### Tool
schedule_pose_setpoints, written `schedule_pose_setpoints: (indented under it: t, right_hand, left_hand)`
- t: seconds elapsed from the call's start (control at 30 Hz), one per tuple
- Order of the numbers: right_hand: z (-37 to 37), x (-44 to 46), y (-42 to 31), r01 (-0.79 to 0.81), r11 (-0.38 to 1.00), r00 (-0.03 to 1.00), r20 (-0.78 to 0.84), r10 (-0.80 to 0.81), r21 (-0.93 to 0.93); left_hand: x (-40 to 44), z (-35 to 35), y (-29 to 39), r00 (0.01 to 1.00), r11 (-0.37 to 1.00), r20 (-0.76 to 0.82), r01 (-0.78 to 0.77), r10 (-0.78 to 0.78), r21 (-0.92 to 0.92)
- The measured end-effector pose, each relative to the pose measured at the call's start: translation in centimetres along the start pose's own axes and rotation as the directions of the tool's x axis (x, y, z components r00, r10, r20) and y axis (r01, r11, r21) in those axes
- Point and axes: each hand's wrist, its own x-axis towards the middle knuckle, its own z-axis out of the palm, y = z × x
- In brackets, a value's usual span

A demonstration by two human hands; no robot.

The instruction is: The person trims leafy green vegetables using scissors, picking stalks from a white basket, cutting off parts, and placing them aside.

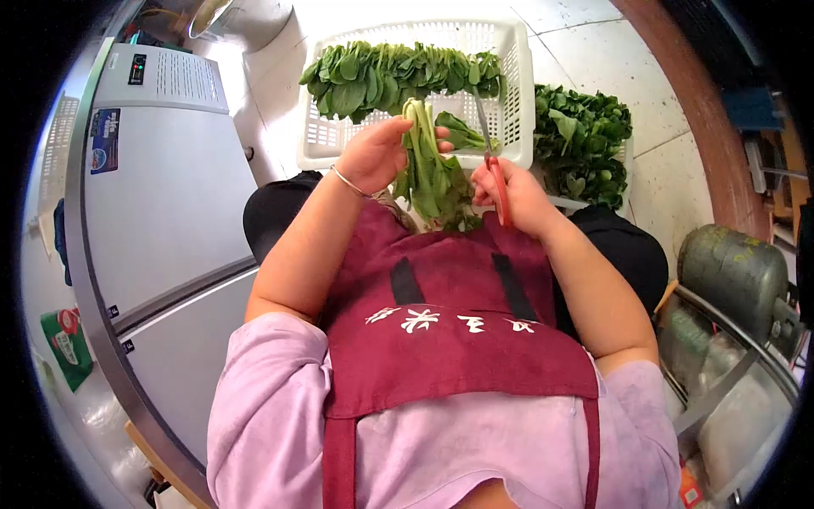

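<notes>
My left hand (379, 158) is wrapped around a bunch of leafy greens (428, 174), its pale cut stems up and its leaves hanging down over my lap. Fingertips show on the far side of the stems. In my right hand (527, 202) is a pair of scissors (498, 188) with red handles, the metal blades pointing up and away, just right of the bunch. Whether the blades are parted is hard to see. Beyond my hands, a white plastic basket (526, 93) holds a row of greens (381, 78) along its far side. A smaller piece of greens (460, 132) lies nearer, beside the blades.
To the right of the basket stands another container heaped with dark leafy greens (585, 140). A grey-white refrigerator (170, 170) is close on my left. A gas cylinder (733, 276) and a metal frame are on my right. A metal pot (246, 24) sits at the far left.
</notes>
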Motion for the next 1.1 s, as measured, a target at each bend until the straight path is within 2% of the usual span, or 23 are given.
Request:
schedule_pose_setpoints:
  t: [0.07, 0.1, 0.17, 0.4, 0.47, 0.6, 0.67, 0.7, 0.77, 0.8, 0.87, 0.9, 0.93, 1.0, 1.03, 1.1]
  right_hand:
    - [0.2, 0.0, 0.3, 0.096, 0.995, 0.988, -0.119, -0.097, -0.013]
    - [0.2, -0.2, 0.0, 0.093, 0.996, 0.988, -0.120, -0.094, -0.014]
    - [0.2, -0.7, -0.8, 0.230, 0.932, 0.933, -0.208, -0.292, -0.279]
    - [0.0, -0.7, -0.8, 0.210, 0.923, 0.931, -0.222, -0.289, -0.321]
    - [0.0, -0.7, -0.6, 0.267, 0.893, 0.870, -0.307, -0.385, -0.363]
    - [-0.1, -1.5, -1.8, 0.278, 0.917, 0.879, -0.310, -0.363, -0.287]
    - [-0.3, -1.5, -1.4, 0.317, 0.897, 0.912, -0.161, -0.378, -0.309]
    - [0.0, -1.8, -1.6, 0.316, 0.897, 0.912, -0.163, -0.378, -0.308]
    - [0.9, -2.5, -2.2, 0.395, 0.724, 0.860, -0.051, -0.508, -0.565]
    - [1.2, -2.4, -2.0, 0.394, 0.725, 0.860, -0.051, -0.507, -0.565]
    - [1.8, -2.0, -0.9, 0.386, 0.618, 0.809, -0.071, -0.584, -0.685]
    - [2.0, -1.7, -0.5, 0.381, 0.604, 0.792, -0.090, -0.604, -0.700]
    - [1.9, -1.6, -0.1, 0.380, 0.603, 0.792, -0.090, -0.604, -0.701]
    - [1.6, -1.4, 0.1, 0.276, 0.838, 0.891, -0.203, -0.407, -0.471]
    - [1.2, -1.2, 0.3, 0.276, 0.838, 0.891, -0.201, -0.407, -0.471]
    - [0.4, -0.8, 0.0, 0.258, 0.956, 0.948, -0.157, -0.278, -0.137]
  left_hand:
    - [-0.3, 1.0, -0.3, 0.995, 0.999, 0.101, 0.028, -0.024, -0.036]
    - [-0.4, 1.4, -0.5, 0.993, 0.999, 0.118, 0.027, -0.023, -0.032]
    - [-0.5, 2.1, -0.8, 0.992, 0.999, 0.121, 0.033, -0.027, -0.043]
    - [0.0, 3.6, -2.1, 0.994, 0.999, 0.108, -0.031, 0.029, 0.015]
    - [0.1, 3.8, -2.3, 0.997, 0.999, 0.069, -0.046, 0.046, -0.008]
    - [0.4, 4.1, -2.7, 0.994, 0.995, -0.041, -0.102, 0.101, -0.010]
    - [0.7, 4.0, -3.2, 0.988, 0.993, -0.100, -0.121, 0.121, 0.006]
    - [0.9, 4.0, -3.5, 0.977, 0.990, -0.159, -0.143, 0.144, 0.022]
    - [1.3, 4.4, -4.4, 0.965, 0.988, -0.213, -0.155, 0.155, 0.015]
    - [1.4, 4.4, -4.8, 0.949, 0.986, -0.267, -0.168, 0.165, 0.010]
    - [1.5, 4.1, -5.4, 0.954, 0.979, -0.227, -0.202, 0.197, 0.000]
    - [1.4, 4.6, -5.5, 0.945, 0.982, -0.274, -0.191, 0.182, -0.007]
    - [1.4, 4.9, -5.5, 0.933, 0.983, -0.320, -0.180, 0.166, -0.015]
    - [1.3, 4.8, -5.0, 0.938, 0.985, -0.326, -0.152, 0.117, -0.084]
    - [1.2, 4.7, -4.8, 0.941, 0.981, -0.331, -0.122, 0.066, -0.150]
    - [0.8, 4.5, -4.4, 0.952, 0.984, -0.299, -0.113, 0.067, -0.139]
